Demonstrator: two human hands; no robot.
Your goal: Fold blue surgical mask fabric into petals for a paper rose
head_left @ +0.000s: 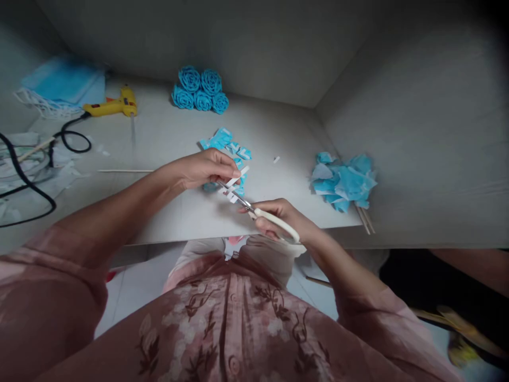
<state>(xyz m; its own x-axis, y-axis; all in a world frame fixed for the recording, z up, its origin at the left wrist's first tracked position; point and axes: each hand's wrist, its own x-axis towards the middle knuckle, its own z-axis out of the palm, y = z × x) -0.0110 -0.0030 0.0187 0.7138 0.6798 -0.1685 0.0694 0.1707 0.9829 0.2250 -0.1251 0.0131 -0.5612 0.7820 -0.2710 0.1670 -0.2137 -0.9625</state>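
Note:
Between the thumb and fingers of my left hand (pixel 212 168) is a narrow white strip (pixel 243 173). My right hand (pixel 283 215) grips a pair of scissors (pixel 274 220) with cream handles, and their metal blades lie at the strip. Small white pieces (pixel 231 198) are below the blades. Blue scraps with white tabs (pixel 220 138) lie on the table just beyond my left hand, partly hidden by it. A single white bit (pixel 277 159) sits apart to the right.
Blue rolled rosettes (pixel 203 100) are stacked at the back. A yellow glue gun (pixel 111 106), its black cord (pixel 71 132) and blue face masks (pixel 66 82) are at the left. Crumpled blue and white material (pixel 342 180) lies right, above sticks (pixel 366 220). A thin stick (pixel 123 171) lies left.

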